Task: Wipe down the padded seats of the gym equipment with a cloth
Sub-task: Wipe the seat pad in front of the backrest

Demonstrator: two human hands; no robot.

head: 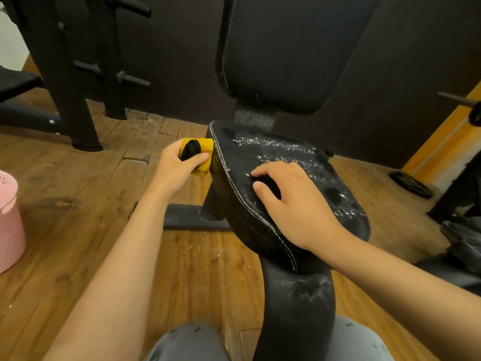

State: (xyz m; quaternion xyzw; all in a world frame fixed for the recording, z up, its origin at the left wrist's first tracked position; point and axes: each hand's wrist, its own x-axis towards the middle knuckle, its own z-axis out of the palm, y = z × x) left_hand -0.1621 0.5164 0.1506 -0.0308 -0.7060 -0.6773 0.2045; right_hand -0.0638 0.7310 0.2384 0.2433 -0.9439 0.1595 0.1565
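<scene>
A black padded seat (307, 162) stands in the middle, its top speckled with white foam or droplets. My right hand (291, 201) rests on the seat and grips a small black cloth (269, 185), mostly hidden under the fingers. My left hand (177, 168) holds a yellow object with a black centre (197, 155) against the seat's left edge. The black backrest pad (286, 48) rises behind the seat.
A pink bucket (7, 220) stands on the wooden floor at the left. Black machine frame legs (78, 100) stand at the back left. A weight plate (411, 183) lies on the floor at the right, with dark equipment beside it. My knees show at the bottom.
</scene>
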